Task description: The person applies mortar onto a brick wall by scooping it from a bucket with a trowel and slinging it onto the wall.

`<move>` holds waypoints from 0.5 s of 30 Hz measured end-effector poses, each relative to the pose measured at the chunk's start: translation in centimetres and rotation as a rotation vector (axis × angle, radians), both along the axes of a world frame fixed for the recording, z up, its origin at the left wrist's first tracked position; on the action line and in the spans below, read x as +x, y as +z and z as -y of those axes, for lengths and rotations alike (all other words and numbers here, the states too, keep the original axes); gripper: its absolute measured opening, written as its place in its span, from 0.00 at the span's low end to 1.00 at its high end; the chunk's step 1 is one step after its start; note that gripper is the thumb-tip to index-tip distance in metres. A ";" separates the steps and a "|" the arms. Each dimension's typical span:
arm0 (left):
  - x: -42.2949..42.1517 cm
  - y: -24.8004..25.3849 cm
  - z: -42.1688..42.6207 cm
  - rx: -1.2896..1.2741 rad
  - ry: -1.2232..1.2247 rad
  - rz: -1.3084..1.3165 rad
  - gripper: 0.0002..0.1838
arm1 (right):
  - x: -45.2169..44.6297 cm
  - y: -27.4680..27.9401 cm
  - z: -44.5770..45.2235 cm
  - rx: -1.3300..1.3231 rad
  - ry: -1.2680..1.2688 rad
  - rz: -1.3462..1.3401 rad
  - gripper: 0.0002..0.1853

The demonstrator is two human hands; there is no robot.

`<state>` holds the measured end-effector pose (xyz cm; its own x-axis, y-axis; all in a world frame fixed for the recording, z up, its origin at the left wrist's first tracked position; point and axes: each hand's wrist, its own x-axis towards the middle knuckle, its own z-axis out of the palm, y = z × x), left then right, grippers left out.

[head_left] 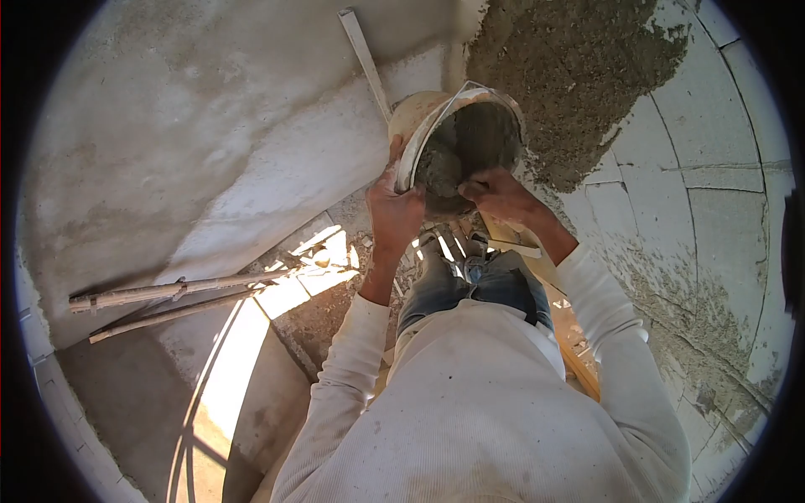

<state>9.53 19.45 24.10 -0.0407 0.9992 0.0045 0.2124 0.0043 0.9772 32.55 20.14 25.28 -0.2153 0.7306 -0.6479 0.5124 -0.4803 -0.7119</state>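
Observation:
A pale bucket (pixel 412 113) is tilted so that its mouth faces me, with its wire handle up along the rim. Wet grey mortar (pixel 439 168) lies inside it. My left hand (pixel 396 210) is closed on the left side of the bucket's rim, thumb on the front edge. My right hand (pixel 501 194) is closed at the lower right of the bucket's mouth, its fingers curled in front of the mortar. What those fingers grip is hidden from this angle.
Fresh mortar (pixel 570 75) coats part of the pale block wall (pixel 704 142) on the right. A straight batten (pixel 366 63) leans on the left beside the bucket. Wooden poles (pixel 180 289) jut in at lower left. A yellowish plank (pixel 579 360) is beneath me, above rubble.

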 end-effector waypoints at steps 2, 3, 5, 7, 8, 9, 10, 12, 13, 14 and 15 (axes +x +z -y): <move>0.3 0.8 0.8 -0.039 0.118 0.032 0.29 | -0.8 0.5 1.9 0.012 -0.106 -0.067 0.20; 0.4 0.4 0.8 -0.085 0.157 0.087 0.24 | -0.8 0.5 2.8 0.016 -0.160 -0.094 0.20; 0.4 -1.9 1.2 -0.179 0.214 0.204 0.14 | -0.9 -2.1 4.2 0.097 -0.125 -0.045 0.23; -0.2 -6.4 1.1 -0.206 0.276 0.253 0.06 | 0.1 -3.4 3.1 0.137 -0.091 0.055 0.23; 0.0 -6.4 1.0 -0.160 0.317 0.334 0.08 | 0.6 -2.1 2.2 0.196 -0.059 0.111 0.22; -0.6 -7.3 1.2 -0.203 0.315 0.429 0.11 | 0.7 -0.7 1.8 0.241 -0.028 0.168 0.21; -0.9 -8.2 1.5 -0.214 0.355 0.430 0.12 | 0.8 0.8 1.6 0.275 0.003 0.218 0.20; -2.3 -9.2 2.0 -0.216 0.401 0.386 0.14 | 0.5 5.7 0.5 0.409 0.086 0.423 0.19; -3.7 -10.8 2.6 -0.281 0.416 0.394 0.15 | 0.2 8.2 0.0 0.472 0.131 0.519 0.19; -5.0 -12.4 3.1 -0.346 0.433 0.399 0.16 | 0.4 10.2 -0.6 0.595 0.186 0.482 0.18; -5.7 -11.9 3.5 -0.344 0.469 0.413 0.17 | 0.9 12.1 -1.5 0.714 0.244 0.440 0.18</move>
